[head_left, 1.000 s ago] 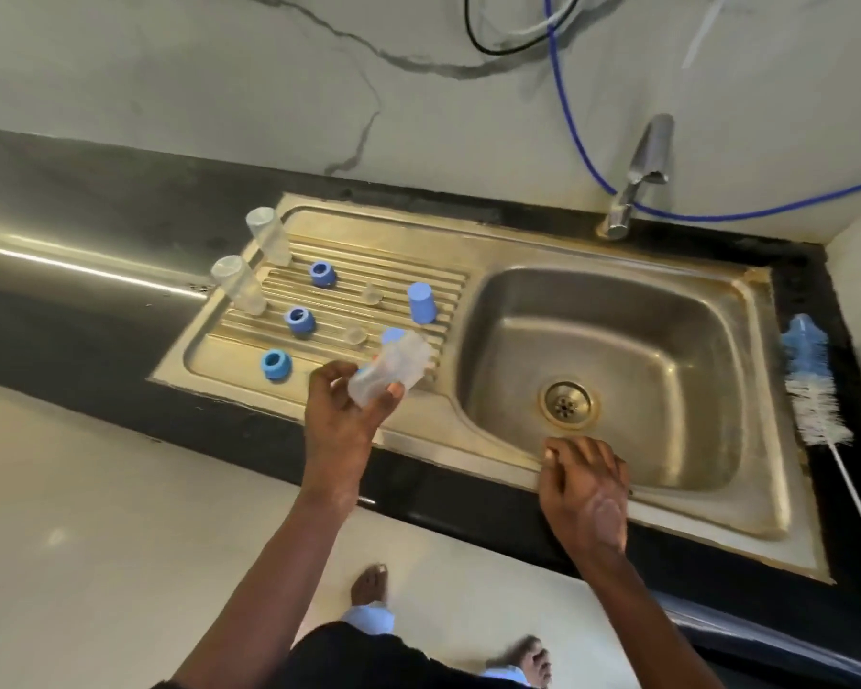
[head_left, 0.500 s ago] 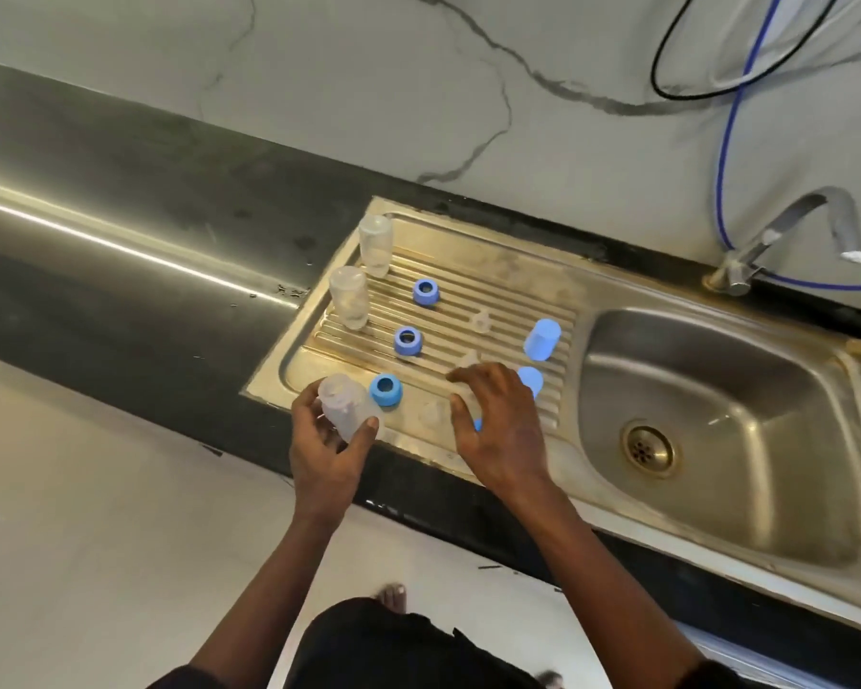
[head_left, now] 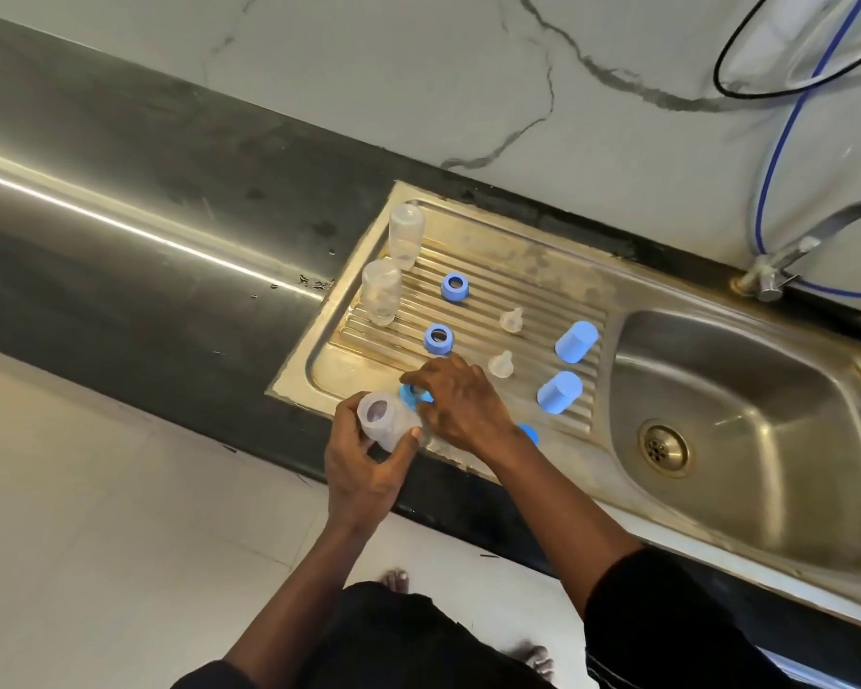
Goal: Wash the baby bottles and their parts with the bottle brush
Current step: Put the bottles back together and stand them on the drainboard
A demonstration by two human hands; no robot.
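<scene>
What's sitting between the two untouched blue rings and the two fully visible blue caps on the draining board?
In the head view, a far teat and a near teat stand between the blue rings and blue caps.

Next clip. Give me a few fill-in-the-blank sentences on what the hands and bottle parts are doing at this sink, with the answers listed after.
1. The left hand grips one clear bottle, while ____ more upright bottles stand on the drainboard.
2. The right hand reaches to a ring coloured ____.
3. The sink basin lies to the ____ of the drainboard.

Missing words: two; blue; right.
</scene>
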